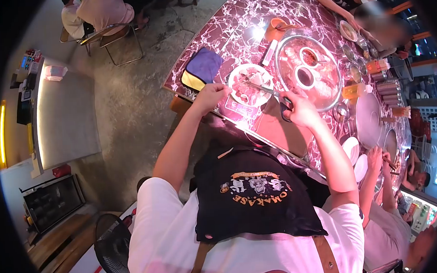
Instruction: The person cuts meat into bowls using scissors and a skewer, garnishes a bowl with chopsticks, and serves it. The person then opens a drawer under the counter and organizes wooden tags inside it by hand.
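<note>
My right hand [298, 109] grips the dark handles of a pair of scissors [269, 90], whose blades reach left over a white bowl [239, 105] with pale pink pieces of food [248, 86] in it. At the bowl's left rim is my left hand [212, 97], its fingers pinched together; whatever is between them is too small to make out. Above that hand lies a folded purple and yellow cloth [204, 66]. Right of the bowl stands a large round metal tray [340, 77] with food, a dish of red sauce [310, 57] and a dark round dish [304, 76].
An orange container [276, 29] and a white marker-like object [269, 53] are near the marbled table's [233, 18] far side. Bottles, cups and plates [360, 167] crowd the right. Other people's hands [374, 156] are there and at the top right. A fan [113, 241] stands lower left.
</note>
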